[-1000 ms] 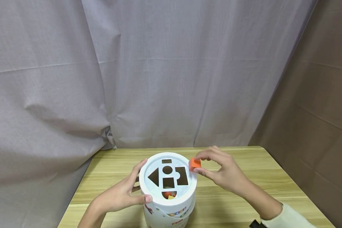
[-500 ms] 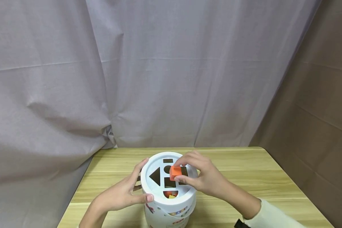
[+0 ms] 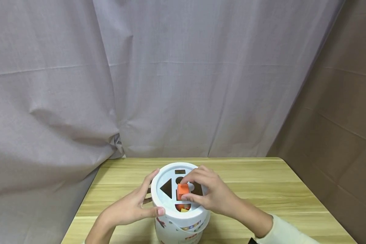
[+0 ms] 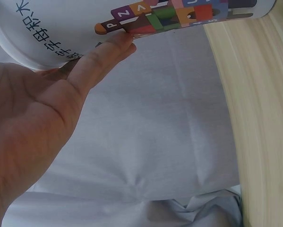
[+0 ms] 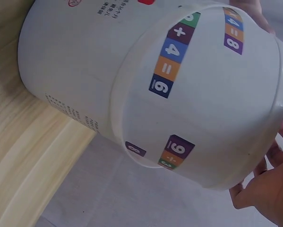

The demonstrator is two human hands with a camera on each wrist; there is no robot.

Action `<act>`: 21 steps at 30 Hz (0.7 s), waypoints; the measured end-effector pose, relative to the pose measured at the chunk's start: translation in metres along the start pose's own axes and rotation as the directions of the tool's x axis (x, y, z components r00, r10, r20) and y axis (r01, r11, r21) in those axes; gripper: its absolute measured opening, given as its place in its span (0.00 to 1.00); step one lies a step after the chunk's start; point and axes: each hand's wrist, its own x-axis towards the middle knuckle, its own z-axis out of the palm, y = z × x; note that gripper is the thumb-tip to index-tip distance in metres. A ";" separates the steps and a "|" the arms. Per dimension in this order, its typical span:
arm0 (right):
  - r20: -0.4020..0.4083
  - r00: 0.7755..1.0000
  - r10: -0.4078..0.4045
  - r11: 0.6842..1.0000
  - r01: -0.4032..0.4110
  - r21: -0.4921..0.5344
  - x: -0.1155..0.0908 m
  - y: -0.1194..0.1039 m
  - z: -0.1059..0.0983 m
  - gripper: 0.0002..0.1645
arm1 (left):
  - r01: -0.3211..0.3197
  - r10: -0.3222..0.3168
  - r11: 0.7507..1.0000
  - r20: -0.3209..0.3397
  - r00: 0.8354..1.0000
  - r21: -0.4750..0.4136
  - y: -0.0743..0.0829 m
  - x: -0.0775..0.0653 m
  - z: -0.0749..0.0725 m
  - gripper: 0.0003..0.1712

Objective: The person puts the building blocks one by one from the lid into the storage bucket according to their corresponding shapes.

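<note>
A white bucket (image 3: 180,234) stands upright on the table, with a white lid (image 3: 168,205) on top. The lid has several cut-out holes, among them a triangle, a circle and a square. My left hand (image 3: 129,208) rests against the bucket's left side, thumb at the front rim; its fingers lie fairly straight along the wall in the left wrist view. Between thumb and fingers, my right hand (image 3: 213,189) pinches an orange cube-like block (image 3: 183,190) over the square hole, tilted slightly. Whether it has entered the hole is unclear. The right wrist view hides the block.
Red and yellow pieces (image 3: 183,208) show through the lid's front hole. The bucket's white handle (image 3: 206,222) hangs down its front right. Beneath is a wooden table (image 3: 247,176); a grey curtain (image 3: 170,84) hangs behind, and a brown one (image 3: 338,101) at the right.
My right hand has carried the orange block leftward from beside the lid's right rim to the square hole. The left hand and the bucket have stayed almost still.
</note>
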 end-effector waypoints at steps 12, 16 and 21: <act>0.008 0.997 0.082 0.994 -0.081 -0.076 -0.006 -0.001 -0.003 0.31 | -0.027 0.027 1.000 0.001 1.000 0.012 -0.001 0.003 0.000 0.63; 0.010 0.995 0.097 0.992 -0.096 -0.087 -0.009 0.000 -0.005 0.32 | -0.013 0.013 1.000 -0.010 1.000 0.024 -0.003 0.002 0.000 0.63; -0.014 0.989 0.146 0.979 -0.146 -0.139 -0.018 0.004 -0.012 0.30 | 0.013 -0.011 0.998 -0.039 0.999 0.054 -0.010 -0.002 -0.003 0.62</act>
